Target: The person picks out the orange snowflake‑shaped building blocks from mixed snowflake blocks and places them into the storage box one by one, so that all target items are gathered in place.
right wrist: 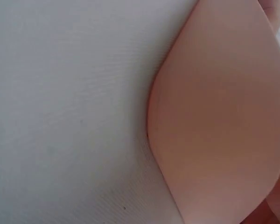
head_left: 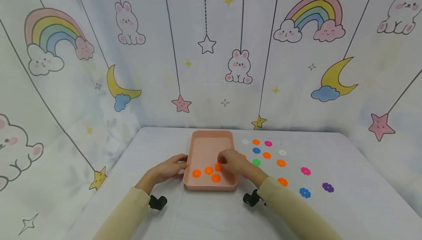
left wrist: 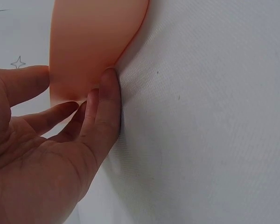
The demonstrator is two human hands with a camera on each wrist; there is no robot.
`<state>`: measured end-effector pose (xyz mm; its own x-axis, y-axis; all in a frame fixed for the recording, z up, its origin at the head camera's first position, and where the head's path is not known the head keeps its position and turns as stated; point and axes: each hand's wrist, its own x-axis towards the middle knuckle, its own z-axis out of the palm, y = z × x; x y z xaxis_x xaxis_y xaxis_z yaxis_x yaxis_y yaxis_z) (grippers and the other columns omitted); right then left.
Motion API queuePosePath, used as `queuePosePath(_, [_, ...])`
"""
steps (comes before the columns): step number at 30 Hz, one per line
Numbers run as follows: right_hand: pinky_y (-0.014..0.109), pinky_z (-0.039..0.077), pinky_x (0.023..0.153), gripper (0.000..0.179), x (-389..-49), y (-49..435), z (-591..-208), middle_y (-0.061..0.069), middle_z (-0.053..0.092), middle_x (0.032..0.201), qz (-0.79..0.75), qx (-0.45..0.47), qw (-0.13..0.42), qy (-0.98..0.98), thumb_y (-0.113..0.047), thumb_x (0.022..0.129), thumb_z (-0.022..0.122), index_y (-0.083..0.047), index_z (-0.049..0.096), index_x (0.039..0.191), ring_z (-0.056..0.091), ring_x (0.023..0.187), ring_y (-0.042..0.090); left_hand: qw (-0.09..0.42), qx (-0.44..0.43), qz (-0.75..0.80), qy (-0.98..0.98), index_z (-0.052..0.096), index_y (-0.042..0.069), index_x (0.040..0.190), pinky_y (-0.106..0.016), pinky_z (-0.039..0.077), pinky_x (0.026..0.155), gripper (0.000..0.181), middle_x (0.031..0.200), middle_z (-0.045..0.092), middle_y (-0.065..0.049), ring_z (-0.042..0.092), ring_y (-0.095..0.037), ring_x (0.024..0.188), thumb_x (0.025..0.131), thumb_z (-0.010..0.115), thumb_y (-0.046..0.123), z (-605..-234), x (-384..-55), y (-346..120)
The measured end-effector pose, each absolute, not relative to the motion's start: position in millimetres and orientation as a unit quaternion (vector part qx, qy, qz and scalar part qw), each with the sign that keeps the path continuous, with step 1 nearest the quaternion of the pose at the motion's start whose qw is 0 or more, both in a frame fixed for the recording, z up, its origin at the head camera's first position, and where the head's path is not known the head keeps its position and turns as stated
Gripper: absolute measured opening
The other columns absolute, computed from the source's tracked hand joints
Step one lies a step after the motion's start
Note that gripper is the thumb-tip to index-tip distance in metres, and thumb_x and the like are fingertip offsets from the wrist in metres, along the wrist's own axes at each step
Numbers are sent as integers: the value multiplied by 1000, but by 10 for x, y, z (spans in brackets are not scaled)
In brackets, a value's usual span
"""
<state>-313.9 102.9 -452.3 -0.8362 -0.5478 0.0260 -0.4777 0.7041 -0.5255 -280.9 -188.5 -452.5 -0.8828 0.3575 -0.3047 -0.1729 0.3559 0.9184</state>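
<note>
A peach-pink tray [head_left: 211,141] stands on the white table, with several flat orange flower-shaped pieces [head_left: 208,170] lying near its front end. My right hand [head_left: 233,162] reaches over the tray's right wall and pinches an orange flower piece [head_left: 218,166] low inside it; the fingertips partly cover that piece. On the left, my left hand [head_left: 169,167] touches the tray's outer side wall. The left wrist view shows its fingers [left wrist: 107,105] against the tray wall [left wrist: 91,42], the thumb at the rim. Only the tray's outer wall [right wrist: 219,102] fills the right wrist view; the pinching fingertips are hidden there.
To the tray's right lie scattered flower pieces: orange [head_left: 282,181], blue [head_left: 304,192], purple [head_left: 328,187], pink [head_left: 305,171], green [head_left: 256,162] and white [head_left: 282,152]. The right forearm hides part of that area. A patterned cloth [head_left: 211,86] hangs behind the table.
</note>
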Motion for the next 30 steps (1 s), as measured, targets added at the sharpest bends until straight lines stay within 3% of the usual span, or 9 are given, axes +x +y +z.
queuePosePath(6, [32,56,81,9,-3098,1015,-4493,-2,63,93,-249,-255,61,932,-8,95,72,-8,72,104,57,86,16,234,58,561,792,39,1,154,-48,53,104,51,157,40,-19,54,-29,129,108,52,17,-4506,-2795,-1880])
queuePosePath(12, [40,57,94,20,-3018,1154,-4333,3,67,106,-276,-271,53,921,-10,96,72,-4,70,115,60,101,20,238,61,556,794,38,1,154,-47,53,105,52,157,39,-19,53,-30,130,108,52,18,-4519,-2805,-1885])
queuePosePath(20, [54,55,94,25,-2943,1682,-4098,11,68,110,-317,-317,10,894,-9,94,74,0,67,116,62,103,32,239,59,555,794,36,0,155,-48,53,104,52,158,38,-20,53,-31,130,108,50,17,-4517,-2813,-1886])
queuePosePath(30, [52,57,93,26,-2905,2435,-3982,6,69,108,-279,-252,-12,927,-13,93,75,-4,67,116,63,99,24,241,63,554,794,35,0,155,-48,52,105,52,157,39,-21,53,-32,131,108,50,16,-4511,-2810,-1889])
